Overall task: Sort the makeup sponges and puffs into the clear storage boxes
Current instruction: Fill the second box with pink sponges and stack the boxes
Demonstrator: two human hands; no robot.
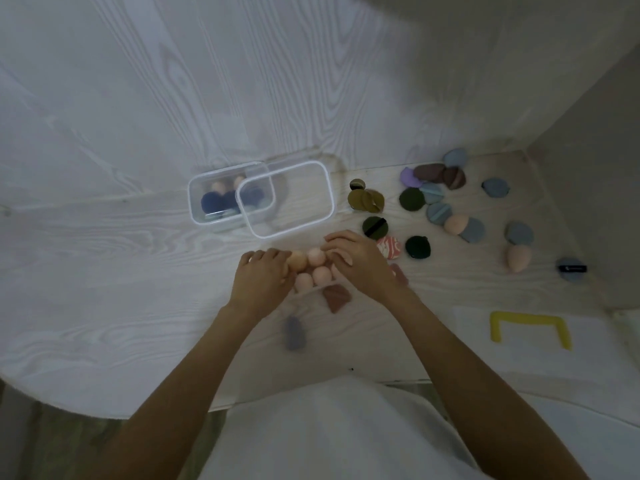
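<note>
We see a dim, cool-toned picture with soft, even light and no hard glare. The table [104, 258] reads grey-white, brighter at the left, darker toward the right wall [588, 168]. A faint shadow falls behind the boxes [287, 199] onto the back panel. Wide-angle bending curves the table edge and wood grain strongly at the borders. Near the middle, the hands [263, 275] and the puffs [294, 332] below them are smeared by motion blur, while the farther puffs at right stay fairly crisp. Fine detail is muddy overall.

Pale wood table [104, 258]; two clear boxes [291, 202]; scattered puffs [412, 199], sponges [517, 258].
</note>
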